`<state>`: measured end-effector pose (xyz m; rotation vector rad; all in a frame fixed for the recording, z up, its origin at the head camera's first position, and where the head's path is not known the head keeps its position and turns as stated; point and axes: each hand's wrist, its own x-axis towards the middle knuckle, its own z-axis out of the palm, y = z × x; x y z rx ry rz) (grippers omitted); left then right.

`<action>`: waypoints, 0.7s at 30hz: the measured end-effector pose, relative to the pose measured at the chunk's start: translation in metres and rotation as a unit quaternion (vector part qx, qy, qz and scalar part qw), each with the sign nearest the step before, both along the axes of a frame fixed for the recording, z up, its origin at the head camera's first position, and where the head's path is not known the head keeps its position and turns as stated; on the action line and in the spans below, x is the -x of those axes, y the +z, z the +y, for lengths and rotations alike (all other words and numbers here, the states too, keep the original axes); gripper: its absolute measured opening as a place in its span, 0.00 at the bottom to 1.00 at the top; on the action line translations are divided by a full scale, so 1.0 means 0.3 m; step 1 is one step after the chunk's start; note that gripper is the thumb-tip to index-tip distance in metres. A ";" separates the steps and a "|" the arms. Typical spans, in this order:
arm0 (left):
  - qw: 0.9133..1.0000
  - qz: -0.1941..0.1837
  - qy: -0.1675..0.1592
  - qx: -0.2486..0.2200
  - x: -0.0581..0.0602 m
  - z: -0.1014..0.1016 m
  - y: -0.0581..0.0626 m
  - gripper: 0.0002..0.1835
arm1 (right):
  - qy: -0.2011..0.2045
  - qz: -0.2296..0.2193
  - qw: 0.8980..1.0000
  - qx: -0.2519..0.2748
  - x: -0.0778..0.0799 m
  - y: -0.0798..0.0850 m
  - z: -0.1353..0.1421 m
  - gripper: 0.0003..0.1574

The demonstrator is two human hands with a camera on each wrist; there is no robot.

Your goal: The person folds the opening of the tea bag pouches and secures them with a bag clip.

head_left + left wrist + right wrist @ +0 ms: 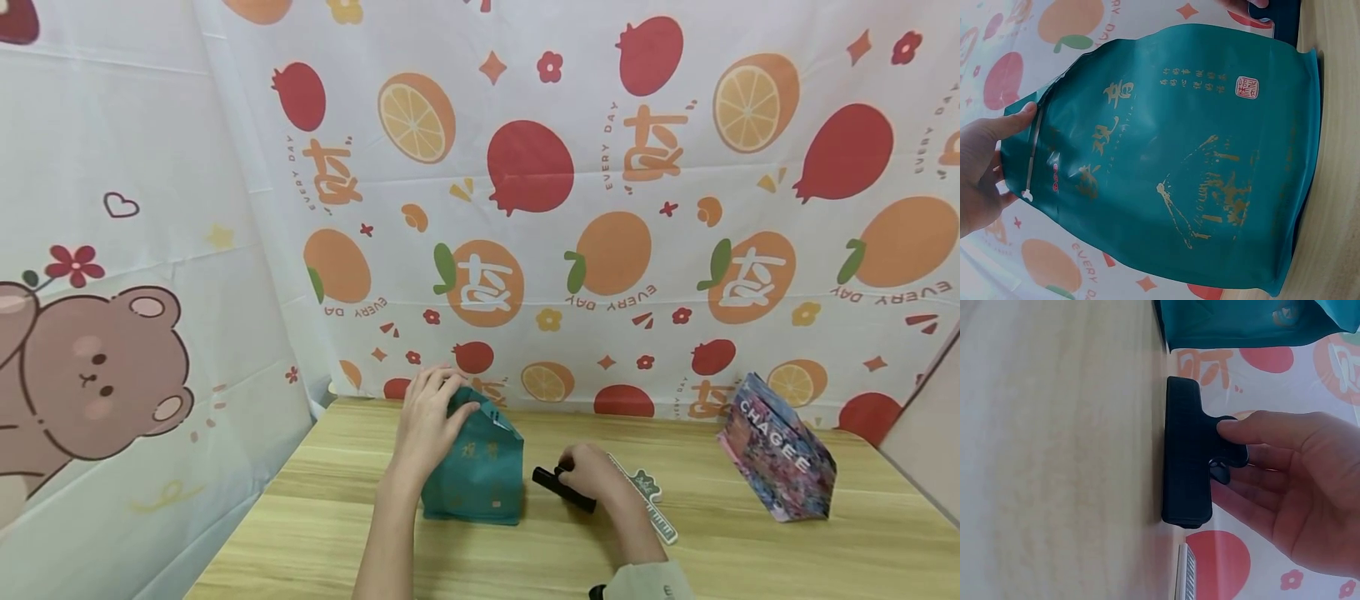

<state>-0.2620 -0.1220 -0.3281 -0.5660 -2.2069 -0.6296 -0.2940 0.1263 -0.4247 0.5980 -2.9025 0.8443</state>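
Observation:
A teal tea bag point(480, 475) with gold lettering stands upright on the table, its top folded over. My left hand point(431, 417) grips that folded top; in the left wrist view the thumb of the left hand point(988, 162) lies on the fold, beside a thin tie strip, with fingers behind. To the bag's right, my right hand point(597, 477) pinches the handle of a black bag clip point(566, 490). The right wrist view shows the black clip point(1188, 456) close to the tabletop, its long bar facing the wood and its handle between the thumb and fingers of the right hand point(1310, 487).
A flat white-and-green piece with a piano-key pattern point(660, 517) lies just right of my right hand. Farther right stands a colourful CHAGEE bag point(780, 454). The wooden table point(300, 517) ends at a fruit-print cloth point(540, 317) behind and a bear-print cloth point(225, 467) at left.

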 end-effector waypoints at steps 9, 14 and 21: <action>1.000 -0.011 0.001 -0.001 -0.001 -0.003 -0.002 0.13 | 0.000 -0.018 1.000 0.004 -0.015 0.025 -0.002 0.06; 1.000 -0.009 -0.001 0.000 0.002 -0.005 -0.003 0.12 | 0.011 -0.024 1.000 0.017 -0.022 0.033 0.000 0.06; 1.000 -0.008 -0.001 0.000 0.003 -0.004 0.005 0.12 | 0.009 -0.024 0.999 0.023 -0.020 0.048 0.006 0.07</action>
